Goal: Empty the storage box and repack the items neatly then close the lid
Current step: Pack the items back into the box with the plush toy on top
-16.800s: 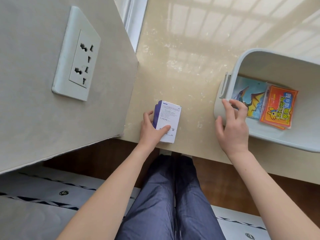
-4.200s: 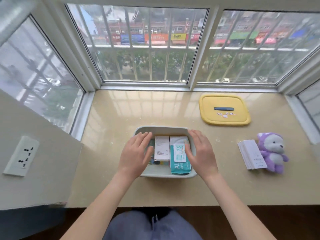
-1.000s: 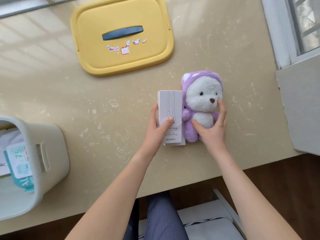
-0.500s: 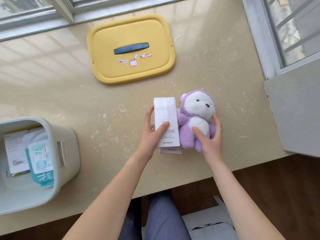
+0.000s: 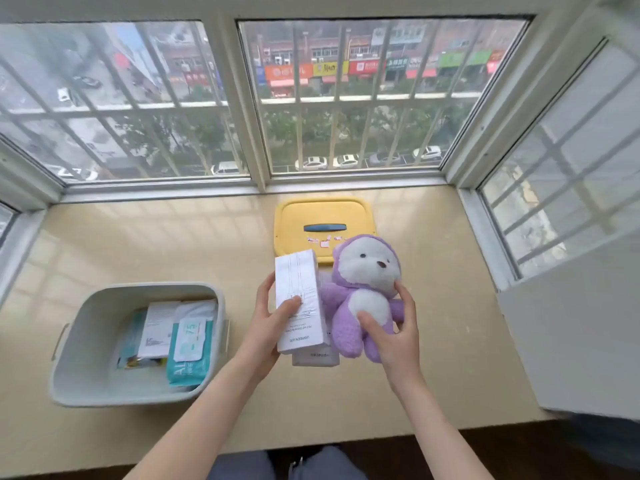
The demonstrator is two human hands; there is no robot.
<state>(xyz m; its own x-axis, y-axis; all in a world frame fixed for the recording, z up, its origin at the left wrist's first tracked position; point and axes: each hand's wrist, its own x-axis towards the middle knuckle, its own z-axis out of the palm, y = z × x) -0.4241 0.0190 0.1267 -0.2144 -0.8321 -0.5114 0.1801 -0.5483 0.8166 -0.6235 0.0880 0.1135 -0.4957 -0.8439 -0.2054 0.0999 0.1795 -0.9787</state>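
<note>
Storage box (image 5: 86,341): grey, lid off, at left on the window ledge (image 5: 138,244). Partly repacked: wet-wipes pack (image 5: 188,348) and white printed carton (image 5: 157,327) laid flat side by side over thinner packets, presumably to keep the layer level. Spare room along the near wall.

Yellow lid (image 5: 294,220): flat at the back of the ledge, well apart from the box, out of the packing path.

Left hand (image 5: 268,327): fingers and thumb clamped on a white UGREEN carton (image 5: 298,289), label up. Second white box (image 5: 315,358) just beneath; held or lying, cannot tell.

Right hand (image 5: 398,334): fingers curled round the belly of a purple plush bear (image 5: 363,282), face up, beside the carton. Both probably gathered for one trip to the box.
</note>
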